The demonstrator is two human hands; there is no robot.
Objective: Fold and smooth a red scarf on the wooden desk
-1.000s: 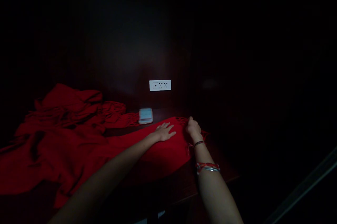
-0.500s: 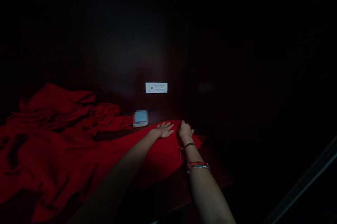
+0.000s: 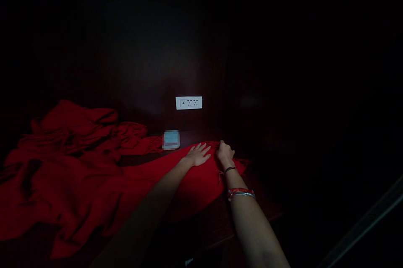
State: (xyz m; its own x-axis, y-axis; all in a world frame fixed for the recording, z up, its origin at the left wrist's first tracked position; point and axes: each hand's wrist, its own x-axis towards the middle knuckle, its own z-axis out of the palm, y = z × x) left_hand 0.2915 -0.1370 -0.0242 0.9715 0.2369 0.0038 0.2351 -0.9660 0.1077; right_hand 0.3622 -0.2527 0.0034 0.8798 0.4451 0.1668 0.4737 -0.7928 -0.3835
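A red fringed scarf (image 3: 176, 175) lies spread over a dark wooden surface, flat on the right and rumpled on the left. On its flat part, my left hand (image 3: 197, 155) rests palm down with the fingers spread. Just to the right, my right hand (image 3: 225, 154) is closed at the scarf's fringed end, its fingers curled round the edge. Bracelets circle the right wrist. Part of the fringe is hidden under that hand.
Behind the flat scarf lies a small pale box-like item (image 3: 171, 139), its face blurred. A white wall socket (image 3: 189, 102) is fixed to the dark panel at the back. The surface's front edge (image 3: 220, 242) runs below my arms. Much of the right is too dark to make out.
The whole view has shifted slightly, so things sit a little further right. Both hands keep nearly the same places on the scarf.
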